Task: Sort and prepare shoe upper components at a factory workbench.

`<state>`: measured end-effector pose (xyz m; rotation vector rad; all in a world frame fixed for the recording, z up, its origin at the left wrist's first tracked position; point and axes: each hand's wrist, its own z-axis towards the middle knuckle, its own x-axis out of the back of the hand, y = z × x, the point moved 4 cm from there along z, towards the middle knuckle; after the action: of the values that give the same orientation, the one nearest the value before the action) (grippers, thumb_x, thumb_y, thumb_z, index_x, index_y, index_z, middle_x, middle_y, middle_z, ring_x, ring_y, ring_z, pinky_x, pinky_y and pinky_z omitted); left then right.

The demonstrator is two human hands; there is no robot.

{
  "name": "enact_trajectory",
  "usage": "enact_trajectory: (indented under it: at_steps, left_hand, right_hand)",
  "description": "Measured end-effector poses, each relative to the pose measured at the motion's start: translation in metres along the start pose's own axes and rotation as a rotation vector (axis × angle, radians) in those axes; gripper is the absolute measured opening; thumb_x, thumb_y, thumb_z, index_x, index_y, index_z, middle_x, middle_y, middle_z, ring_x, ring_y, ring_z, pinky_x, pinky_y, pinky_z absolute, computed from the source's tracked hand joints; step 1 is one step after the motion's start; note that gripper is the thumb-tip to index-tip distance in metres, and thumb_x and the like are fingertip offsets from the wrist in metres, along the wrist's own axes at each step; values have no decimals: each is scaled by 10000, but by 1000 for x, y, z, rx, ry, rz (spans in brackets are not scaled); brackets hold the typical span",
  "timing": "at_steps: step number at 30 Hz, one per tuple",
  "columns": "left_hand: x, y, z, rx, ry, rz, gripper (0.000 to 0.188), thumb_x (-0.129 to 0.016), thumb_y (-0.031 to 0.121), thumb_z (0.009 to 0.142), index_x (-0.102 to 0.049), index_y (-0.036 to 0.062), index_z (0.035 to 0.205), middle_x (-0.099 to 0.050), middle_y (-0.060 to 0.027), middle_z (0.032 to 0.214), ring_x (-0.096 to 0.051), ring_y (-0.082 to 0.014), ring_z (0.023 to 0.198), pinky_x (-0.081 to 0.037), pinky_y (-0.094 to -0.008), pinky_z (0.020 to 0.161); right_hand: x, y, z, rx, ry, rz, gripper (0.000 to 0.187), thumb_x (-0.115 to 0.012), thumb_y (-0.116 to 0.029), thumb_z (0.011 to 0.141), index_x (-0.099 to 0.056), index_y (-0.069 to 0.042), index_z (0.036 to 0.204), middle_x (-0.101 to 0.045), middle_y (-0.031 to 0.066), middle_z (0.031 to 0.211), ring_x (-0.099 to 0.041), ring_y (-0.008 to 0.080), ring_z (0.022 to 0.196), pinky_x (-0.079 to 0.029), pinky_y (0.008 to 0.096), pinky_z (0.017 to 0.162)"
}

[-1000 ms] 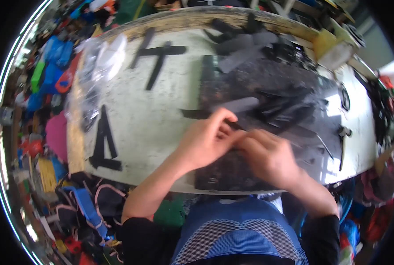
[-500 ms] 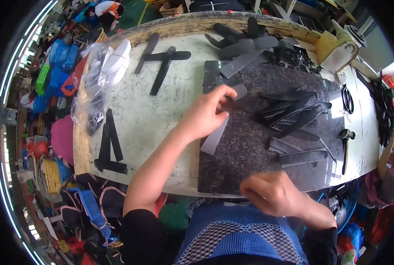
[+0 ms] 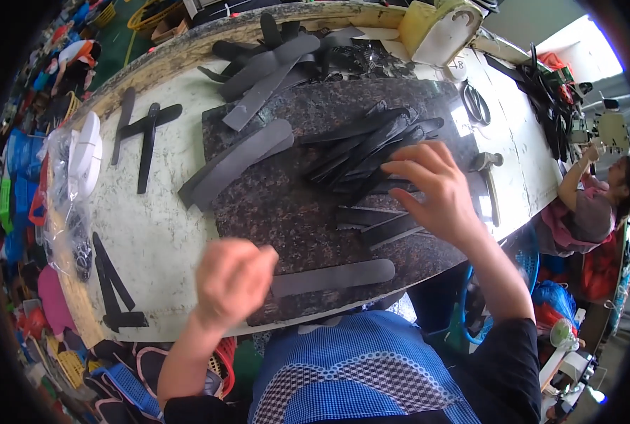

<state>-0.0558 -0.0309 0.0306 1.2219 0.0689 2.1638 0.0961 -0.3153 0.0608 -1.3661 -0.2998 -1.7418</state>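
Observation:
My left hand (image 3: 234, 284) is curled and blurred by motion at the near left corner of the dark stone slab (image 3: 279, 237). Whether anything is in its fingers I cannot make out. Just right of it, a grey strip with a rounded end (image 3: 334, 277) lies along the slab's near edge. My right hand (image 3: 433, 185) is open, thumb and fingers apart, over the near right side of a pile of black strips (image 3: 361, 152). Closer to me, more grey-black strips (image 3: 382, 227) lie below that hand. Overlapping grey strips (image 3: 240, 166) rest across the slab's left edge.
More strips (image 3: 269, 67) are heaped at the slab's far left. Scissors (image 3: 475, 104) and a hammer (image 3: 489, 177) lie to the right. Crossed black strips (image 3: 149, 138) and others (image 3: 113, 286) sit on the white tabletop (image 3: 170, 226). A co-worker (image 3: 587, 205) is at far right.
My left hand has let go of the grey strip at the slab's left and come nearer. My right hand has gone out to the black pile and opened. The view has turned right.

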Motion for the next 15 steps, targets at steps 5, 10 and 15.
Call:
enact_trajectory:
  at_steps: [5, 10, 15]
  left_hand:
    - [-18, 37, -51, 28, -239, -92, 300, -861, 148, 795, -791, 69, 1077, -721, -42, 1101, -693, -238, 973, -562, -376, 895]
    - [-5, 45, -79, 110, -35, 5, 344, -874, 164, 807, -821, 150, 1146, -651, -5, 1054, -636, -190, 950, -530, -355, 862]
    - [-11, 40, -93, 150, -102, 62, 330, -883, 260, 819, -833, 177, 1134, -572, 26, 939, -584, -158, 861, -452, -329, 829]
  right_hand:
    - [4, -2, 19, -13, 47, 278, 180, -699, 76, 896, -686, 2, 1059, -703, 127, 1005, -689, 296, 934, -557, 382, 859]
    - [37, -58, 12, -450, -287, 825, 46, -664, 13, 981, -681, 13, 1024, -671, 48, 892, -635, 85, 749, -495, 242, 656]
    - [-51, -97, 0, -307, -776, 852, 155, -781, -120, 943, -693, 4, 976, -713, 126, 787, -692, 216, 677, -547, 343, 651]
